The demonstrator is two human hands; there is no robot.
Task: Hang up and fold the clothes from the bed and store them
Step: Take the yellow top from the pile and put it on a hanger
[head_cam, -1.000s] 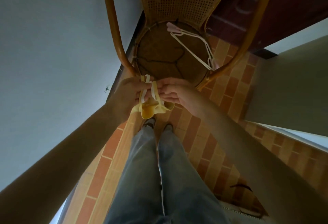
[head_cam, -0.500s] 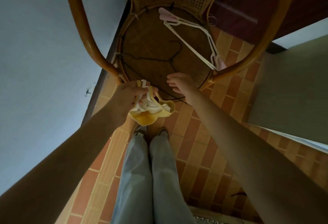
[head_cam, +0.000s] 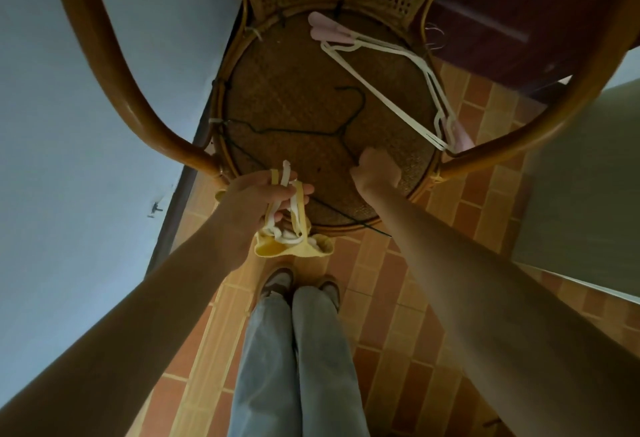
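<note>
The round-seated rattan armchair [head_cam: 301, 97] with its cane-mesh back fills more of the view than it did half a second ago, so the head has come closer to it. On the back of its woven seat lie white and pink plastic hangers [head_cam: 391, 86], where they were before. A thin black wire hanger [head_cam: 294, 131] lies across the middle of the seat, its long lower wire running past the seat's front edge.

The right hand [head_cam: 375, 168], which hovered with loose fingers at the seat's front edge, has moved onto the seat and now curls its grip around the black hanger just below the twisted neck.

The left hand [head_cam: 263, 201] stays at the seat's front left edge, its grip still closed on the straps of the small yellow and white garment [head_cam: 294, 246], which hangs bunched below the fingers, in front of the seat and above the brick-patterned tiled floor [head_cam: 398, 298].
</note>
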